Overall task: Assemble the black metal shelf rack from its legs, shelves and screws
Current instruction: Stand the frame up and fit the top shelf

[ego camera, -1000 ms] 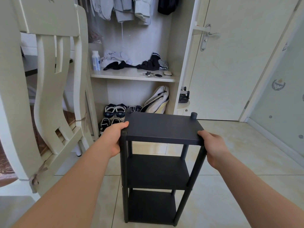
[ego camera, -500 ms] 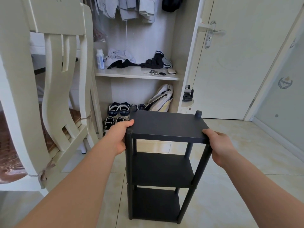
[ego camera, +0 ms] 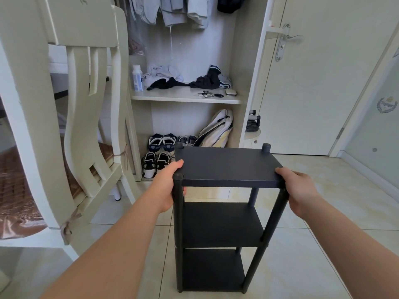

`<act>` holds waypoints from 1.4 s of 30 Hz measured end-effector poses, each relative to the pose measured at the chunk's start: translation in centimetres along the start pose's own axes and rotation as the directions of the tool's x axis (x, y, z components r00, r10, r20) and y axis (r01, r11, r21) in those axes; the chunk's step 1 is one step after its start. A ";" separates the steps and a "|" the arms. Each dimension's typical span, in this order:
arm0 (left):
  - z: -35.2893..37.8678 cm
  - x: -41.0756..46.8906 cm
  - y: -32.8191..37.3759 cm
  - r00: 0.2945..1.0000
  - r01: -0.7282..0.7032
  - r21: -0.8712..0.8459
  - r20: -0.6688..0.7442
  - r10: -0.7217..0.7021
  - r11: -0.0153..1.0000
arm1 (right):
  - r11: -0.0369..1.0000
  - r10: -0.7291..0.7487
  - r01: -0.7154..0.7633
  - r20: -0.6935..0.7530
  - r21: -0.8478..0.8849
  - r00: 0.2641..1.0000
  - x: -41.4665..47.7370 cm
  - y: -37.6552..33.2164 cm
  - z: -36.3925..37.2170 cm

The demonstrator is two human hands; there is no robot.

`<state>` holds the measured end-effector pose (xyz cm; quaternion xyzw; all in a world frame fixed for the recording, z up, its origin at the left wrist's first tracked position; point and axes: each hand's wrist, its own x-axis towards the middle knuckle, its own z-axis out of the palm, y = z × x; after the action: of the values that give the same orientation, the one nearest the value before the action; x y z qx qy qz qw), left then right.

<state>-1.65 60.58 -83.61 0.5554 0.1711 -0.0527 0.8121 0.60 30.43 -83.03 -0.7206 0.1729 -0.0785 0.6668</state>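
Carried slightly right and farther across the tiled floor [ego camera: 323, 244] since a second ago, the black shelf rack [ego camera: 220, 212] stands upright before the wardrobe [ego camera: 248, 61]. Left hand [ego camera: 167, 188] and right hand [ego camera: 299, 190] clasp its top shelf [ego camera: 228, 166]; level, even grips should keep it square.

- One black rack [ego camera: 224, 203] is standing on the tiled floor, showing three shelves: top shelf [ego camera: 228, 167], middle shelf [ego camera: 220, 223], bottom shelf [ego camera: 212, 272].
- Four legs are showing on it, one at each corner.
- Two hands are gripping the top: left hand [ego camera: 167, 186], right hand [ego camera: 300, 190].
- Two pairs of shoes [ego camera: 158, 152] are sitting clearly in the wardrobe bottom; more behind them cannot be counted.
- One white bottle [ego camera: 137, 77] is standing on the wardrobe shelf.
- One bag [ego camera: 216, 130] is leaning inside.
- One chair [ego camera: 71, 104] is standing at left.
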 end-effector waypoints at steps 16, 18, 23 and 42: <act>0.5 -0.2 -0.1 0.999 -0.034 -0.011 -0.024 0.034 0.999 | 0.999 0.010 -0.009 -0.019 0.038 1.000 -0.3 0.0 -0.1; 0.5 -0.2 -0.1 0.999 -0.031 -0.011 -0.029 0.030 0.999 | 0.999 0.012 -0.011 -0.020 0.045 1.000 -0.2 -0.1 -0.2; 0.4 -0.2 0.0 0.998 -0.023 -0.004 -0.054 0.023 1.000 | 0.999 0.013 -0.012 -0.025 0.038 1.000 -0.2 0.0 -0.1; 0.3 -0.5 -1.7 0.991 0.104 0.056 -0.086 -0.099 0.993 | 0.998 0.002 -0.005 -0.057 -0.056 0.998 0.3 0.4 -0.6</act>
<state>-2.49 59.67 -84.84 0.5722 0.2309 -0.0760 0.7833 0.67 29.77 -83.38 -0.7361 0.1953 -0.0932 0.6414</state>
